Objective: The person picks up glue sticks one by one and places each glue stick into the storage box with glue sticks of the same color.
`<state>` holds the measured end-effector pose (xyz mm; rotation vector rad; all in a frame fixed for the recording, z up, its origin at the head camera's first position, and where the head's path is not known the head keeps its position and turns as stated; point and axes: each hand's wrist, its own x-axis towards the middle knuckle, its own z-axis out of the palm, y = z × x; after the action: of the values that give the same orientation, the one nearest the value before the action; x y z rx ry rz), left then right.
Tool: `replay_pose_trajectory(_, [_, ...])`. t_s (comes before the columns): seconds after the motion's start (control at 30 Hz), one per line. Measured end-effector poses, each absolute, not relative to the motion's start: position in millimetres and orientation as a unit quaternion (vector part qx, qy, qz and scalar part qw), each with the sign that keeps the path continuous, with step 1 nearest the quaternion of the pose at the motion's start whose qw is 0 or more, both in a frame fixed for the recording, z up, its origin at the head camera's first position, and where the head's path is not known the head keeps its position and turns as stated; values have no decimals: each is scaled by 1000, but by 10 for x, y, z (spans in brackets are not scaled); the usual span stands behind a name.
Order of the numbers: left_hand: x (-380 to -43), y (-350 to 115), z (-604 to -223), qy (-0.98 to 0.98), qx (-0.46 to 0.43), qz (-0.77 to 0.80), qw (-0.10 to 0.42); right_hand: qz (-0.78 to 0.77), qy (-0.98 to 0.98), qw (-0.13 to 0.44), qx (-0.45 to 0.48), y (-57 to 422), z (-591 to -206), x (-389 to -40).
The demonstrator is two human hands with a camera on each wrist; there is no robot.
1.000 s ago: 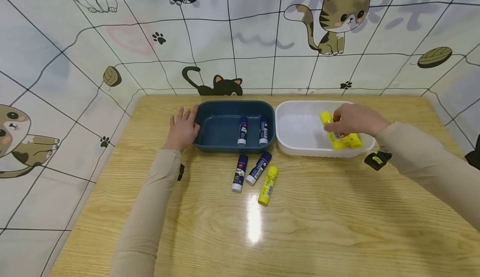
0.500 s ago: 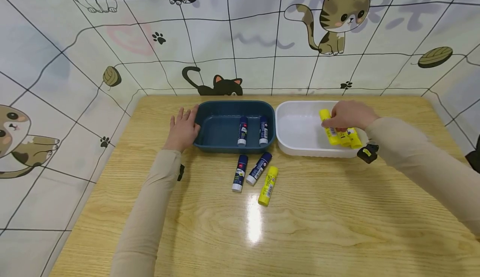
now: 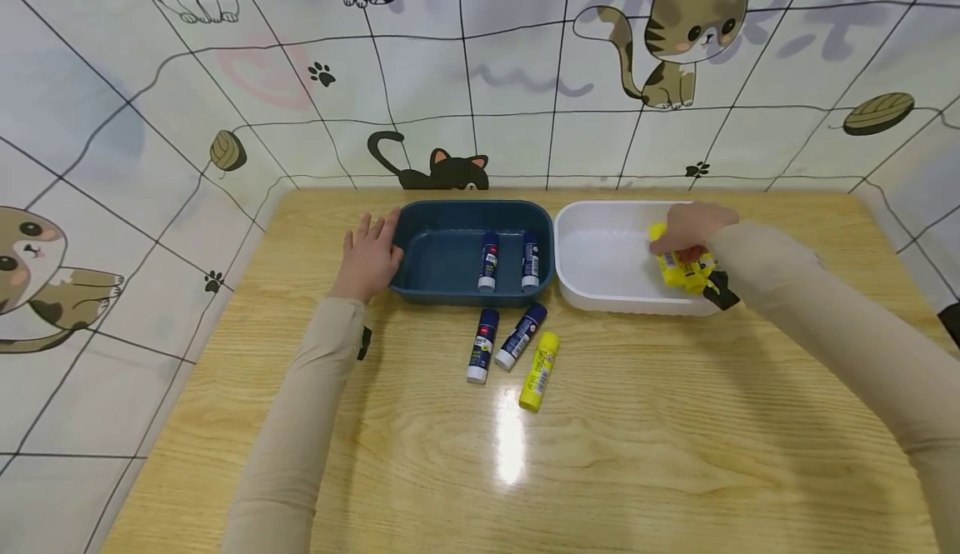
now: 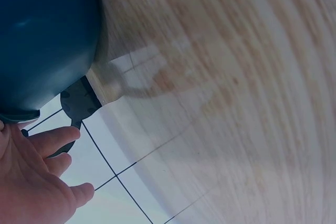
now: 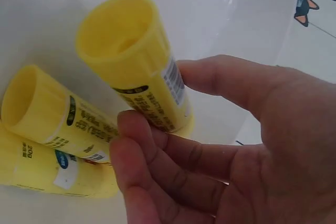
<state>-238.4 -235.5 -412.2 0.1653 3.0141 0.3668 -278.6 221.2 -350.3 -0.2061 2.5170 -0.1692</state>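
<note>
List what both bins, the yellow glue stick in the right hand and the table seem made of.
Blue bin: likely plastic, semi-glossy; soft highlights on its smooth curved wall.
White bin: probably glossy plastic; glints on its inner wall.
Yellow glue stick: seems hard plastic, slight sheen; hollow, moulded-looking end.
Table: wood or printed laminate, cannot tell which; grain shows, with a shiny reflection.

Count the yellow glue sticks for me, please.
4: one glue stick in the right hand at the white tub, two sticks inside that tub, another on the table. The hand might hide others.
</note>
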Motion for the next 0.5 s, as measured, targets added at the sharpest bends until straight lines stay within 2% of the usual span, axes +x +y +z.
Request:
replay_pose_trajectory(0.2, [-2395, -2343, -4114, 990, 53, 118, 55, -51, 938, 336, -68, 2220, -3564, -2867])
replay_pose_trajectory(0.5, [-2390, -2354, -4124, 990, 48, 123, 56, -32, 931, 358, -67, 2173, -3584, -2900])
